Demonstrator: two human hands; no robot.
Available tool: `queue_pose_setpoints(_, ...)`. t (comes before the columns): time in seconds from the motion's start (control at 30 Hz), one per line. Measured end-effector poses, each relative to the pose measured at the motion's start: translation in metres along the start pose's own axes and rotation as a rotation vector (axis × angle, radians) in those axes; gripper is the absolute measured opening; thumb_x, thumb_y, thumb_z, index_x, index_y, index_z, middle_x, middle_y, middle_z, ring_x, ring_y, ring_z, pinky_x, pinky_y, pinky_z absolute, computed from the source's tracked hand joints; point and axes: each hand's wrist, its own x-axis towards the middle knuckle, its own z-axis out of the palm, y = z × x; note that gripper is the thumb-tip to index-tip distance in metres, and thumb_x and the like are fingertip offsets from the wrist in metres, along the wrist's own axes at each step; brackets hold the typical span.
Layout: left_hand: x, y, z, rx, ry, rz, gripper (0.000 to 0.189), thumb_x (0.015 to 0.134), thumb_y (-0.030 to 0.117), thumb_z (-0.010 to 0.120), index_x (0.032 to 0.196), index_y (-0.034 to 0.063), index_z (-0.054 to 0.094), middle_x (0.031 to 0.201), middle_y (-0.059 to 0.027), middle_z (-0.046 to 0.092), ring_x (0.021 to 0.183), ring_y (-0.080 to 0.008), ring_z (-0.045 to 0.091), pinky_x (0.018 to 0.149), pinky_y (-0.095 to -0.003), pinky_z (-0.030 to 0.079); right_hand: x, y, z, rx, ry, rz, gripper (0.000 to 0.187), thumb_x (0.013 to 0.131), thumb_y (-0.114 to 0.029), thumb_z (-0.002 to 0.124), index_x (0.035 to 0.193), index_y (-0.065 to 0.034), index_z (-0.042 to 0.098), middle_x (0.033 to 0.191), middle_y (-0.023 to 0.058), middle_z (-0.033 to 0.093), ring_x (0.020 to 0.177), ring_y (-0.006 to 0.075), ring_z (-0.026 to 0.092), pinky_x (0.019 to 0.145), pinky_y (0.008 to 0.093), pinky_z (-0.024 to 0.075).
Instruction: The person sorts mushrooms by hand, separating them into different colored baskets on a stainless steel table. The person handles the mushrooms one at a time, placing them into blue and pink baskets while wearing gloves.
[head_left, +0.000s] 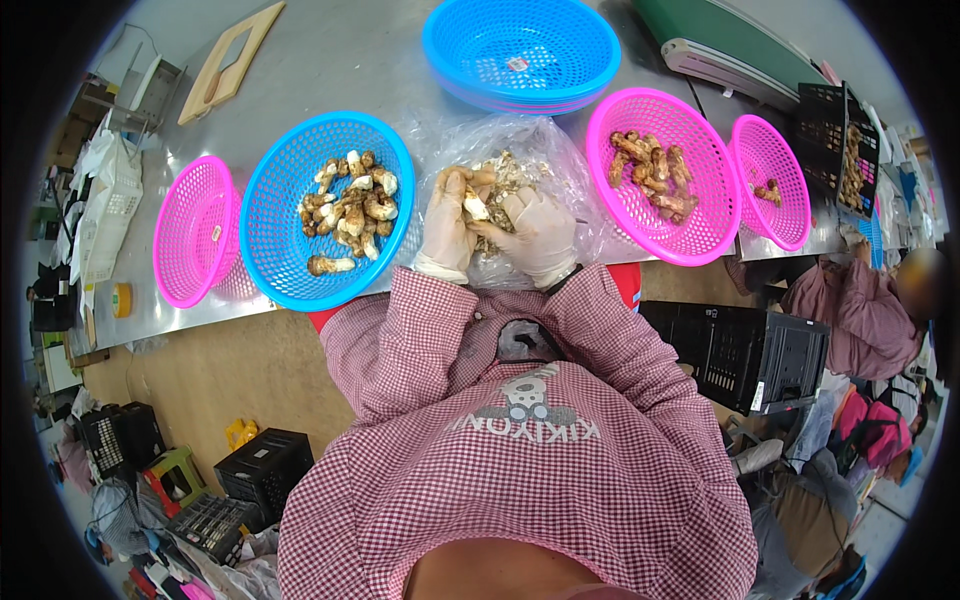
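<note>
My left hand (448, 225), in a pale thin glove, grips a mushroom (475, 204) with a brown cap and a white stem end. The gloved fingers of my right hand (536, 232) are curled, with the thumb against the stem's lower end; whether they hold a tool is hidden. Both hands are over a clear plastic sheet (585, 176) strewn with pale trimmings (517, 171). To the left, a blue plastic basket (259, 217) holds several mushrooms (352, 214) with whitish stem ends. A pink basket (607, 180) on the right holds several browner mushrooms (660, 169).
Stacked blue baskets (521, 94) stand beyond the sheet. Pink baskets stand at far left (184, 232) and far right (787, 202). A knife (229, 64) lies on a wooden board (251, 49). A black crate (859, 142) holds more mushrooms. Another person (862, 307) is at the right.
</note>
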Motion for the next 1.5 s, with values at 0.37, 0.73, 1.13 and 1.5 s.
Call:
queue_pose_setpoints(0.37, 0.0, -0.001, 0.0, 0.002, -0.014, 0.003, 0.027, 0.098, 0.03, 0.045, 0.1, 0.0032, 0.05, 0.1, -0.0136, 0.061, 0.112, -0.0279, 0.053, 0.1, -0.0389, 0.041, 0.0, -0.001, -0.001, -0.005, -0.022, -0.032, 0.035, 0.068, -0.048, 0.071, 0.073, -0.0146, 0.059, 0.068, 0.0012, 0.05, 0.061, 0.0195, 0.054, 0.049, 0.0336, 0.042)
queue_pose_setpoints(0.73, -0.001, 0.005, 0.002, 0.187, 0.148, -0.129, 0.024, 0.097, 0.024, 0.05, 0.104, 0.0015, 0.052, 0.091, -0.0119, 0.065, 0.085, -0.0188, 0.062, 0.077, -0.0298, 0.05, 0.009, 0.0, -0.01, -0.054, -0.092, -0.22, 0.028, 0.071, -0.04, 0.068, 0.074, -0.0136, 0.061, 0.069, 0.0013, 0.053, 0.066, 0.0192, 0.056, 0.055, 0.0333, 0.0436)
queue_pose_setpoints(1.13, 0.002, -0.001, -0.003, 0.13, 0.24, -0.226, 0.026, 0.095, 0.022, 0.053, 0.109, 0.0003, 0.047, 0.094, -0.0177, 0.066, 0.079, -0.0244, 0.064, 0.067, -0.0331, 0.054, 0.008, -0.001, -0.004, 0.277, -0.161, -0.084, 0.025, 0.069, -0.031, 0.074, 0.07, -0.0111, 0.058, 0.068, 0.0054, 0.056, 0.063, 0.0238, 0.058, 0.054, 0.0349, 0.0456)
queue_pose_setpoints(1.5, 0.001, -0.002, -0.001, 0.128, 0.286, -0.253, 0.024, 0.092, 0.02, 0.057, 0.104, -0.0008, 0.053, 0.086, -0.0152, 0.066, 0.068, -0.0207, 0.063, 0.059, -0.0293, 0.053, 0.002, 0.001, 0.0, 0.353, -0.35, 0.098, 0.025, 0.07, -0.029, 0.075, 0.075, -0.0085, 0.061, 0.067, 0.01, 0.061, 0.061, 0.0269, 0.061, 0.054, 0.0354, 0.0469)
